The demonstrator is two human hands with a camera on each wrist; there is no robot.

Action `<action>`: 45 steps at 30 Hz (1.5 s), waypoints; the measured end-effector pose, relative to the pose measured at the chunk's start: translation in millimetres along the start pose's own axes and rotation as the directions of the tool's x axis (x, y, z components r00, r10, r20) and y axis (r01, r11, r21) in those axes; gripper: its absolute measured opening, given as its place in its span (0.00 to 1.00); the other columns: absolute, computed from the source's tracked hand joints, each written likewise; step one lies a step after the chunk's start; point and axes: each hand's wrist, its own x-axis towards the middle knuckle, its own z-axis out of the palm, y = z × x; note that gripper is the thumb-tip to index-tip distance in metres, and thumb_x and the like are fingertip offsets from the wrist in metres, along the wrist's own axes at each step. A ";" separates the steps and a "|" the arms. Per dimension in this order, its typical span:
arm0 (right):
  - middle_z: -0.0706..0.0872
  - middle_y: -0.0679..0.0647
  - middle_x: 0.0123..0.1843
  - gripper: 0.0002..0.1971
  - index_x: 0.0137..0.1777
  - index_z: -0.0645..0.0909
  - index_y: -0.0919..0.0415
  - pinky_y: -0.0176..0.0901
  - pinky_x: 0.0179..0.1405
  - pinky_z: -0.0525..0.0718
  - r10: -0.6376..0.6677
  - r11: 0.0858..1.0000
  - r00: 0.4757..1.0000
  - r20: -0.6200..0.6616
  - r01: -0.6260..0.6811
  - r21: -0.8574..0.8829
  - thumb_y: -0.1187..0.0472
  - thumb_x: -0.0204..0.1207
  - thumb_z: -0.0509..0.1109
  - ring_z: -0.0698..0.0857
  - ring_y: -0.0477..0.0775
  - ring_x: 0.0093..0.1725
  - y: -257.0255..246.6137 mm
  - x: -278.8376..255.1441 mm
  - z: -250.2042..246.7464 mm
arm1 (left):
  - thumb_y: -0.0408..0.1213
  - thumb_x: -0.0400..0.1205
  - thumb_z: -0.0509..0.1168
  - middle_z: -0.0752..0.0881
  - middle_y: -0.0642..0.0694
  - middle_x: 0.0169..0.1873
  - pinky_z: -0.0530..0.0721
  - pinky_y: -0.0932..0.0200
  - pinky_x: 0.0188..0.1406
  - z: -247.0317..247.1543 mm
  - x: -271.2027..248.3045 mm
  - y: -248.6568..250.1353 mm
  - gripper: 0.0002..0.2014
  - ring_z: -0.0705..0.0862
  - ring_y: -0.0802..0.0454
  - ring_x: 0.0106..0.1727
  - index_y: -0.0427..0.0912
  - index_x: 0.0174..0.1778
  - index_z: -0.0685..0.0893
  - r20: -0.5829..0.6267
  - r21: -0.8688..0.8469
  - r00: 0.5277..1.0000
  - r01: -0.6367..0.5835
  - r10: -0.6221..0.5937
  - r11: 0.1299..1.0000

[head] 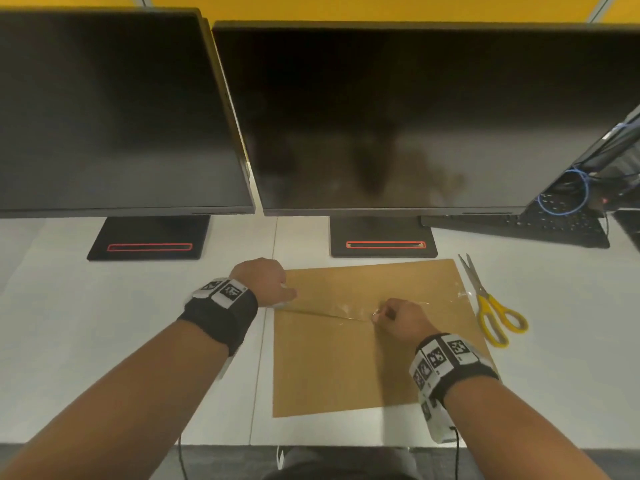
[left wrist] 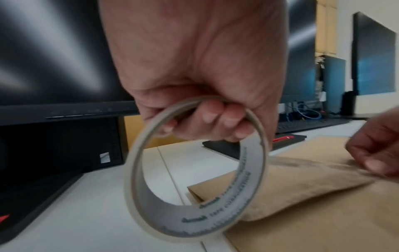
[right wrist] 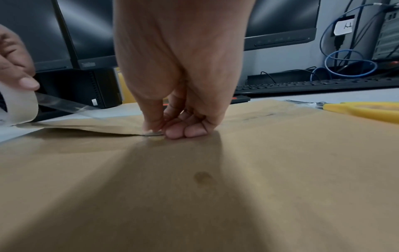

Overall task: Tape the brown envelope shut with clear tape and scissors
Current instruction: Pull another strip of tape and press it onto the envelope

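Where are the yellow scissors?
In the head view, the scissors lie on the white desk, just right of the brown envelope, beyond the right hand.

An office workstation: two dark monitors (head: 114,109) (head: 415,119) stand side by side on black stands on a white desk (head: 86,323), before a yellow partition (head: 346,6). A black keyboard (head: 540,226) lies to the right, beside coiled blue cable (head: 568,195) and what looks like a computer tower (right wrist: 386,34), blurred.

Your right hand (right wrist: 172,95) pinches the tape end (right wrist: 152,133) onto the envelope (right wrist: 215,187) at its flap edge; your left hand (right wrist: 15,64) grips the roll (right wrist: 20,107); scissors (right wrist: 362,110) lie by the envelope's right edge.
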 end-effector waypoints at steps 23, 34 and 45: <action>0.85 0.58 0.47 0.08 0.47 0.82 0.66 0.38 0.46 0.75 0.029 0.999 0.999 -0.038 -0.029 -0.022 0.60 0.78 0.69 0.81 0.55 0.46 -7.9 -4.6 3.0 | 0.35 0.81 0.60 0.86 0.50 0.50 0.79 0.60 0.42 26.0 -0.9 38.7 0.09 0.86 0.52 0.49 0.43 0.51 0.84 0.119 0.255 0.980 0.127 -0.161 0.959; 0.81 0.52 0.40 0.03 0.42 0.74 0.61 0.37 0.36 0.77 0.074 0.995 0.995 -0.071 -0.069 0.068 0.66 0.76 0.66 0.79 0.49 0.38 -8.9 -5.2 3.5 | 0.27 0.79 0.61 0.85 0.49 0.46 0.79 0.61 0.45 23.5 -2.0 51.8 0.10 0.86 0.52 0.52 0.42 0.51 0.84 0.102 0.302 0.978 0.142 -0.180 0.943; 0.77 0.53 0.46 0.08 0.46 0.84 0.61 0.37 0.44 0.73 -0.261 0.965 0.958 -0.118 0.257 -0.045 0.69 0.75 0.63 0.81 0.57 0.44 -36.1 -8.3 22.1 | 0.28 0.79 0.62 0.85 0.50 0.46 0.79 0.62 0.46 24.2 -0.6 51.2 0.10 0.86 0.53 0.52 0.43 0.51 0.86 0.107 0.274 0.972 0.174 -0.209 0.946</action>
